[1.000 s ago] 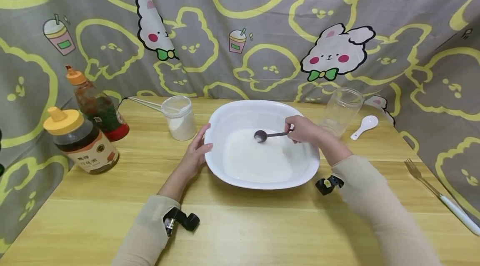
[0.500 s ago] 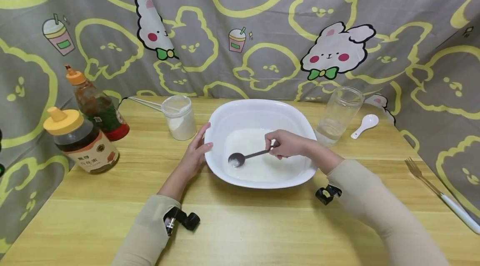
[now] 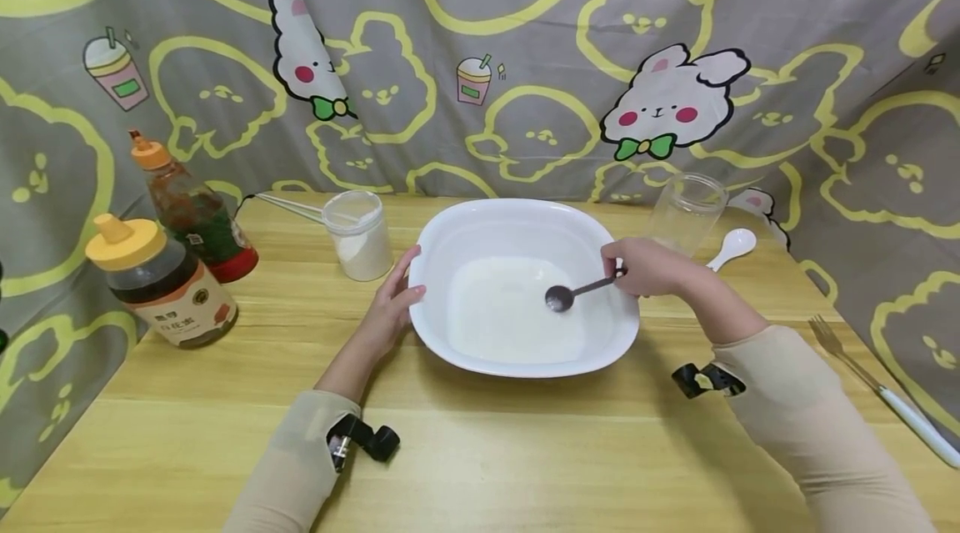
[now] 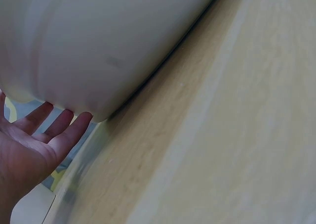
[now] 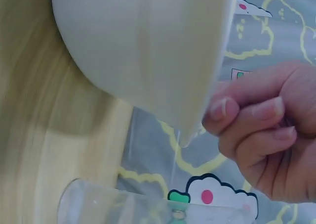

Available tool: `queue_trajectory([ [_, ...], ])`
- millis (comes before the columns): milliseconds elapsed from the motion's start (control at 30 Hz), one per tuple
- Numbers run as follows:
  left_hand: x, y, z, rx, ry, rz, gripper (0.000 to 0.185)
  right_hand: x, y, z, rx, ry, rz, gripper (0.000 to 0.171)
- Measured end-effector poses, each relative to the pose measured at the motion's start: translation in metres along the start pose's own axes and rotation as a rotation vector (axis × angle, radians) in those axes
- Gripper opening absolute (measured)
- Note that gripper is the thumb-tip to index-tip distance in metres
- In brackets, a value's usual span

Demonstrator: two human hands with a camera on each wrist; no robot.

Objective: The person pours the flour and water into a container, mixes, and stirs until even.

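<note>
Right hand [image 3: 648, 268]: fingers [image 5: 256, 117] curled tight, pinching the handle end of a dark metal spoon [image 3: 576, 292] over the right rim of the white basin [image 3: 450, 237]. Spoon bowl lies left of the fingertips, low in the basin at the edge of the white liquid [image 3: 510, 316].

Left hand [image 3: 390, 308]: fingers [image 4: 59, 130] straight, loosely spread, resting against the basin's left outer wall; nothing gripped.

Clear glass jar [image 3: 686, 212] just behind the right knuckles. Lidded jar of white powder [image 3: 360, 234] just beyond the left fingertips. All on a wooden table [image 3: 487, 450].
</note>
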State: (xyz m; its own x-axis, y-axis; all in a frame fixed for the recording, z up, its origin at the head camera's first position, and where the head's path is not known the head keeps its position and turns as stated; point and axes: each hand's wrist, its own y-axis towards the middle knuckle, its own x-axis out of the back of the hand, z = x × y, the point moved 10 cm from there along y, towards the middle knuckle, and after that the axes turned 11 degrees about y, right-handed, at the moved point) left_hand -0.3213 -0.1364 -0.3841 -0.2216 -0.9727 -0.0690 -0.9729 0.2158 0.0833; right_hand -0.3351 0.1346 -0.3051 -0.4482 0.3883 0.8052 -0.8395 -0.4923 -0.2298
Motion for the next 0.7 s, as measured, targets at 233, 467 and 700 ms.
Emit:
queue_trajectory([
  [233,-0.001,0.0,0.0,-0.007,0.0,0.0,0.064,-0.003,0.031,-0.005,-0.017,0.077,-0.101,0.011],
  [467,-0.001,0.0,0.001,-0.002,0.006,0.002,0.064,-0.035,0.058,0.011,0.06,0.335,-0.052,0.006],
  [700,0.0,0.0,0.0,-0.009,-0.006,-0.006,0.064,-0.072,0.049,0.034,0.087,0.46,0.171,0.005],
])
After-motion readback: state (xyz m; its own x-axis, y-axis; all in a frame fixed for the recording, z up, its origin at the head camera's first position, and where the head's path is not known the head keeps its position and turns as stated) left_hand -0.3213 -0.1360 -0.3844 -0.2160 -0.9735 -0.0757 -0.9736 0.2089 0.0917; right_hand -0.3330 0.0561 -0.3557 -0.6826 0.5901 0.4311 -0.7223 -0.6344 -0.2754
